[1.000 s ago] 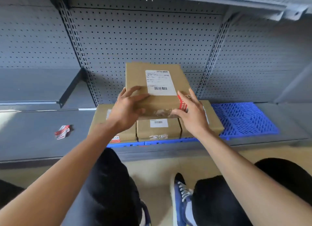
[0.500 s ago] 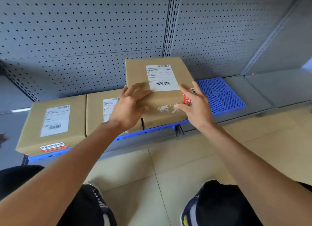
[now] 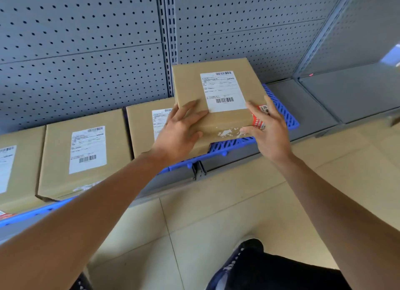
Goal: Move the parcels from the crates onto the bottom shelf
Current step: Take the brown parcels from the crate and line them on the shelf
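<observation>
Three labelled cardboard parcels (image 3: 86,153) line the blue mat (image 3: 283,114) on the grey bottom shelf (image 3: 313,103) below a pegboard wall (image 3: 86,40). Left hand (image 3: 179,131) and right hand (image 3: 268,129), arms outstretched, grip a fourth parcel (image 3: 218,97) over the mat's right end.

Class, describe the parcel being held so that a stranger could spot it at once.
Find the grey pegboard, then the row of parcels below it. The held parcel is at the right end, the only one gripped by both hands, with a red sticker at its corner.
</observation>
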Tool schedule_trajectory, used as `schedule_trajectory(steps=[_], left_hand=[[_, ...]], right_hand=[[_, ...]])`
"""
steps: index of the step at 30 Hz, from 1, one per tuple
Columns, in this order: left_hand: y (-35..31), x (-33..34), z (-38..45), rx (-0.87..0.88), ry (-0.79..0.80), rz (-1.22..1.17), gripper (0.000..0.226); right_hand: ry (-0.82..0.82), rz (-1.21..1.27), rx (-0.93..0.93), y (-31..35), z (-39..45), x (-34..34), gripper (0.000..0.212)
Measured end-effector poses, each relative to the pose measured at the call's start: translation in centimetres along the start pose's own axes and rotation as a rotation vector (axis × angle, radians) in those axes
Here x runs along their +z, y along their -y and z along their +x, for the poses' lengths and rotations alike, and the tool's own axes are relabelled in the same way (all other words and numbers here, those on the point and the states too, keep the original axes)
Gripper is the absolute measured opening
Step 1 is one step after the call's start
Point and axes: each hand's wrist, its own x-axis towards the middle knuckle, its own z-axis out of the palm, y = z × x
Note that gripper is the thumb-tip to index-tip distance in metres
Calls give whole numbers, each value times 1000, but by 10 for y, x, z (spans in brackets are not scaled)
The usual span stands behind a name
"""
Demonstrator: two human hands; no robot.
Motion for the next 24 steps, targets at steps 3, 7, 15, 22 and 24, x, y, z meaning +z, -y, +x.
schedule_trajectory(steps=[3, 7, 15, 22, 24], left_hand=[[-3, 22, 17, -9, 21, -15, 57], [-8, 46, 38, -6, 40, -22, 57], [-1, 84, 64, -21, 102, -30, 59], [13, 103, 72, -53, 150, 31, 61], [16, 106, 74, -52, 149, 51, 61]], right_hand=[[22, 29, 6, -30, 11, -2, 72], [-4, 17, 17, -59, 24, -8, 70], [22, -27, 52, -103, 30, -4, 66], [66, -15, 72, -127, 39, 7, 65], [74, 1, 63, -135, 42, 11, 66]])
